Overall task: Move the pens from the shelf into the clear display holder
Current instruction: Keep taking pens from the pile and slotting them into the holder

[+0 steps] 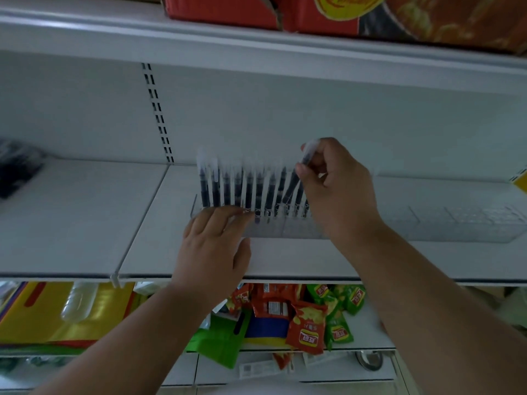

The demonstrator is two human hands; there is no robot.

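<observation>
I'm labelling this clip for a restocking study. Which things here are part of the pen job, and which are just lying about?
Part of the job: pens in the holder; clear holder; pen pinched by the right hand; left hand steadying the holder.

Lying about: snack packets; red boxes; dark bundle.

The red snack packets (306,327) and green snack packets (339,323) on the lower shelf carry a logo with characters too blurred to read; the yellow script on the red carton (328,12) overhead is cut off and illegible
</observation>
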